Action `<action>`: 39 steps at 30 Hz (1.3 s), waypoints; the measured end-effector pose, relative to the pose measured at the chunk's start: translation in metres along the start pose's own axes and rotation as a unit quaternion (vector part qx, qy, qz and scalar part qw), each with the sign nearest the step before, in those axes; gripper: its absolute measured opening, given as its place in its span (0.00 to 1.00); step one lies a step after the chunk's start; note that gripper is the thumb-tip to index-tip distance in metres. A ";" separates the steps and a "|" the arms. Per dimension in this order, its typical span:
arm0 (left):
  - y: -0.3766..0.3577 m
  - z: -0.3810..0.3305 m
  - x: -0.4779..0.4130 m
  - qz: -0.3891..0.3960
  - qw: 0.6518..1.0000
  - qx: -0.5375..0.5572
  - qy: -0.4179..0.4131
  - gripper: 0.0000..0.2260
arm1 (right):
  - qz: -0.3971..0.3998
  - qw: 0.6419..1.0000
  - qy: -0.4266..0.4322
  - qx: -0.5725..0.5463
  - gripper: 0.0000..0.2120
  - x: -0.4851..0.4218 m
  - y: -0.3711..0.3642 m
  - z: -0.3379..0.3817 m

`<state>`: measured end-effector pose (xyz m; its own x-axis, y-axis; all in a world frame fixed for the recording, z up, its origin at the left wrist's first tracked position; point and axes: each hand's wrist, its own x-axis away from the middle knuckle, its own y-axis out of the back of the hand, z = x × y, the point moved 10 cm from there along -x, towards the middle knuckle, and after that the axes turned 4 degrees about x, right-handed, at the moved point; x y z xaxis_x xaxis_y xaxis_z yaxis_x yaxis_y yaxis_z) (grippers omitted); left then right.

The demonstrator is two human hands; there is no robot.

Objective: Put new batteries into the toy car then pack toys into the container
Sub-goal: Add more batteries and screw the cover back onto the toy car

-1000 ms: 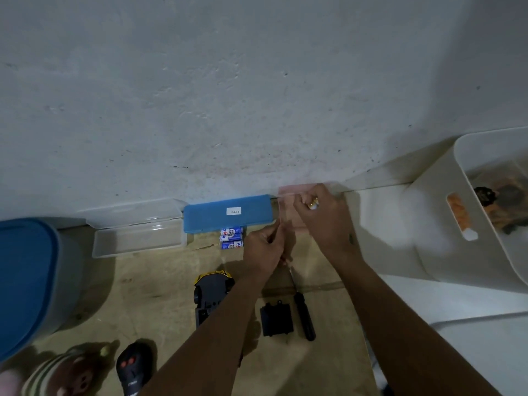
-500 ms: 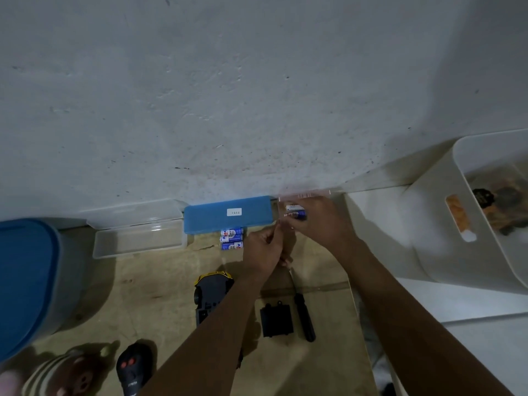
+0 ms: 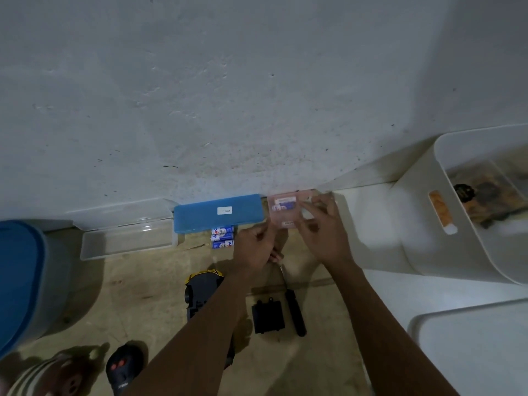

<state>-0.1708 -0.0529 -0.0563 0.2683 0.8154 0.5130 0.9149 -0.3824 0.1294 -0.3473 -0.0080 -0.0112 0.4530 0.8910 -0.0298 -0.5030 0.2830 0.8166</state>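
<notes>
A small pink see-through battery case (image 3: 285,214) with batteries inside lies by the wall. My left hand (image 3: 254,248) pinches its lower left corner with curled fingers. My right hand (image 3: 324,231) holds its right edge between fingers and thumb. Loose blue batteries (image 3: 223,237) lie just left of my left hand. The black and yellow toy car (image 3: 200,290) lies upside down beneath my left forearm. Its black battery cover (image 3: 268,316) and a black screwdriver (image 3: 295,315) lie beside it. The white container (image 3: 428,224) at the right holds several toys.
A blue case lid (image 3: 217,214) and a clear tray (image 3: 128,238) sit along the wall. A blue-lidded bin (image 3: 23,281) stands at the left. A black remote (image 3: 125,364) and a striped plush toy (image 3: 48,378) lie at the bottom left. A white lid (image 3: 471,352) is at the bottom right.
My right hand has put a battery into the pink case and shifted to its right edge. The case's lid has come down over the batteries. My left hand has stayed at the case.
</notes>
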 end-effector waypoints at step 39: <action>0.165 0.055 0.104 -0.033 0.981 -0.147 0.123 0.24 | 0.166 0.955 0.132 0.206 0.16 0.045 -0.098 0.150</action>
<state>0.0249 -0.0078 -0.0282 0.0977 0.7264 0.6803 0.7910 -0.4715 0.3899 -0.1673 -0.0484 -0.0063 0.0895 0.9815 0.1695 -0.2298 -0.1453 0.9623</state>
